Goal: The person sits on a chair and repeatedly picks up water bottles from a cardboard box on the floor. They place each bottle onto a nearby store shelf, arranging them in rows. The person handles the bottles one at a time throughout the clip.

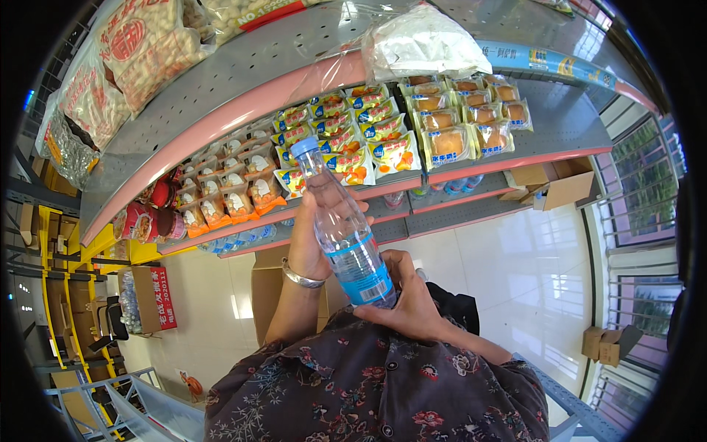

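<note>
A clear plastic water bottle (348,237) with a light-blue cap and a blue label is tilted in front of my chest, cap pointing away from me. My left hand (310,232), a silver bangle at its wrist, wraps the bottle's upper half from the left. Around the lower half, near the base, my right hand (410,293) grips from the right. Just beyond the cap lie rows of yellow-and-white packaged pies (345,146) on a grey shelf. Orange-edged snack packs (238,201) sit to their left, and wrapped cakes (450,145) to their right.
Peanut bags (146,55) and a white plastic bag (425,47) rest on the shelf above. Bottles (237,238) stand on a lower shelf. Open cardboard boxes (566,182) are at the right end, another box (268,290) on the floor. Yellow racking (66,287) stands left, barred windows (640,309) right.
</note>
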### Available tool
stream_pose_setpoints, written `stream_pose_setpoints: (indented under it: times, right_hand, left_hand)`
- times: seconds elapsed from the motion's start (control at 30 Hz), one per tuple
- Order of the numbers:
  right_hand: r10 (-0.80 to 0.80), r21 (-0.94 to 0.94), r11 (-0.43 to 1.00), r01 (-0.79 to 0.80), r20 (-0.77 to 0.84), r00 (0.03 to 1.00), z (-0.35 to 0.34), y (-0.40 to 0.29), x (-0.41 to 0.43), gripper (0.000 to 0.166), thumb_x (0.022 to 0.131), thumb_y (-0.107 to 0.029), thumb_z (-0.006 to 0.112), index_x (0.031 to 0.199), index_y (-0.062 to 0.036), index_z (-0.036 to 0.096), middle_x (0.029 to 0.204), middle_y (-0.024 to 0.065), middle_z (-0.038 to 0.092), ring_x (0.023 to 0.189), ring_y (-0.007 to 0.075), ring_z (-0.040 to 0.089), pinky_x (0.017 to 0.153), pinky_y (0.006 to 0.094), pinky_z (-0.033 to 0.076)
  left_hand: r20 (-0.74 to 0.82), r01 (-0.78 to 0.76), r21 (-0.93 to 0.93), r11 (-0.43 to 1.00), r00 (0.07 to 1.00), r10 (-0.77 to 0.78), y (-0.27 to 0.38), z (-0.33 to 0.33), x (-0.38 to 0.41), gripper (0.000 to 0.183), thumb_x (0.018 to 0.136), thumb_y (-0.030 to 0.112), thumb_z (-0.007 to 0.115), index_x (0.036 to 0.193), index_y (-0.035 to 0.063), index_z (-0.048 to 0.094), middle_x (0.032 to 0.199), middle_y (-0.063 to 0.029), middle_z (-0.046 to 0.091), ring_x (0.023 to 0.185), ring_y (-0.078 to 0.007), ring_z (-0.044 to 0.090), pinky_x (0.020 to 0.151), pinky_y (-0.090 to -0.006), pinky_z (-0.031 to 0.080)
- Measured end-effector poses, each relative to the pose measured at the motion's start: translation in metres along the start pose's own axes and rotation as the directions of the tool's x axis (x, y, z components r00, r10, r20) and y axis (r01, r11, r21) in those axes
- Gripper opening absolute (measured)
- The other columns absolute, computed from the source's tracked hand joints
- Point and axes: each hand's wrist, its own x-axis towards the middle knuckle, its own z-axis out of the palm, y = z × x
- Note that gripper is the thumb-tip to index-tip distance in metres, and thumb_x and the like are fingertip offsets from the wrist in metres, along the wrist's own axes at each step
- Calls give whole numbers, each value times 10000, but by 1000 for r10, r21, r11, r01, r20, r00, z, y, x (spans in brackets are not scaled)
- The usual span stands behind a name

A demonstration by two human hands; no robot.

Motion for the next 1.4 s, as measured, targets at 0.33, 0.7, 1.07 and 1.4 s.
stream_pose_setpoints:
  times: [0.33,0.7,1.07,1.4]
  right_hand:
    - [-155,498,866,53,166,974,6,16,-1,804,776,-297,701,1346,35,241,1239,158,490,1175,247,471,992,366,355]
    - [-242,689,714,-128,414,878,14,25,-4,570,911,-183,535,1375,19,271,1262,81,500,1153,141,465,996,317,345]
    - [-53,569,821,45,-2,999,16,18,-27,623,775,-56,695,1297,19,364,1201,83,533,1114,146,495,952,314,400]
    - [25,232,973,8,-141,990,-67,78,-63,686,718,-227,748,1279,5,427,1096,163,609,1001,207,582,884,329,446]
  left_hand:
    - [168,-47,-135,990,983,70,-3,2,2,513,842,391,561,1197,54,406,982,-120,540,911,-264,574,741,-437,527]
    - [440,134,-519,844,889,129,-15,-17,9,566,850,428,536,1245,55,376,1047,-121,478,975,-262,500,810,-458,501]
    - [182,-24,155,988,983,-5,-18,-10,19,780,835,512,559,1383,40,267,1095,-55,507,998,-169,519,847,-363,489]
    - [282,10,434,901,948,-146,-108,33,40,531,923,245,515,1322,-60,342,1073,-73,525,918,-131,549,793,-292,480]
